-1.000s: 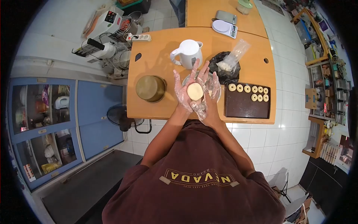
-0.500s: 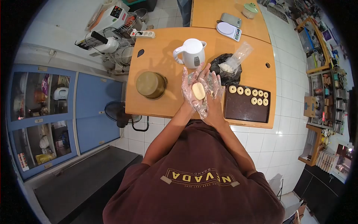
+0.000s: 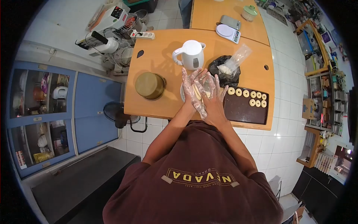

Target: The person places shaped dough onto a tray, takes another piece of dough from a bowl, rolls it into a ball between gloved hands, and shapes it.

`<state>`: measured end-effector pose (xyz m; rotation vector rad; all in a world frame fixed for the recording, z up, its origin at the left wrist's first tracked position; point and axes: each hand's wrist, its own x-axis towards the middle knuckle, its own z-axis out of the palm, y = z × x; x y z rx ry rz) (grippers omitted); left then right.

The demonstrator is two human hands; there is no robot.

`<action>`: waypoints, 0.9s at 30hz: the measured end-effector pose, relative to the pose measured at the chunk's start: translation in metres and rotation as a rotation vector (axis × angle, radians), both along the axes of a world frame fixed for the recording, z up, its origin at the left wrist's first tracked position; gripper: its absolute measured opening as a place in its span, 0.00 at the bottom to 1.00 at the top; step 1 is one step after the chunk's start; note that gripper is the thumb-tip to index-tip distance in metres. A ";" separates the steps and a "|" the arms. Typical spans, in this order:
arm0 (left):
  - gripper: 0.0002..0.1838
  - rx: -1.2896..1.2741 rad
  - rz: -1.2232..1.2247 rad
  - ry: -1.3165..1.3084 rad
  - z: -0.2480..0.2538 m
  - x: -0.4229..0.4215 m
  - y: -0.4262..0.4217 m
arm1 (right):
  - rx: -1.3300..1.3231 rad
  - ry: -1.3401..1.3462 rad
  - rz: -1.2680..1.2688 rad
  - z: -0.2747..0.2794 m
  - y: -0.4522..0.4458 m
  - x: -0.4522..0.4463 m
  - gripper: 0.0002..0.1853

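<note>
Both my hands wear clear plastic gloves dusted with white powder. A pale piece of dough (image 3: 197,92) lies between the palms, partly covered by fingers. My left hand (image 3: 190,94) cradles it from the left with fingers pointing away from me. Against its other side presses my right hand (image 3: 213,95), fingers slanting over the dough. Under the hands, the pale rim of a bowl (image 3: 182,93) peeks out on the left. To the right, a dark baking tray (image 3: 244,111) carries several dough rings (image 3: 253,94) along its far side.
A white electric kettle (image 3: 192,56) stands just beyond my hands. Left of them is a greenish-brown round container (image 3: 148,86). A black plastic bag (image 3: 225,77) holds a clear bag of white powder (image 3: 234,61). Farther back sit a kitchen scale (image 3: 228,33) and a power strip (image 3: 143,35).
The dough was lying in full view on my left palm. Now my right hand has closed over it and the two palms press together around it.
</note>
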<state>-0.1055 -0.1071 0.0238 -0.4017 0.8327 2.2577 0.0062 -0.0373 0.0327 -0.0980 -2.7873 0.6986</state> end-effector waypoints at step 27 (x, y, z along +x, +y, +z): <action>0.41 -0.070 -0.046 0.096 -0.025 -0.019 -0.004 | -0.508 0.180 0.055 -0.032 0.016 -0.024 0.25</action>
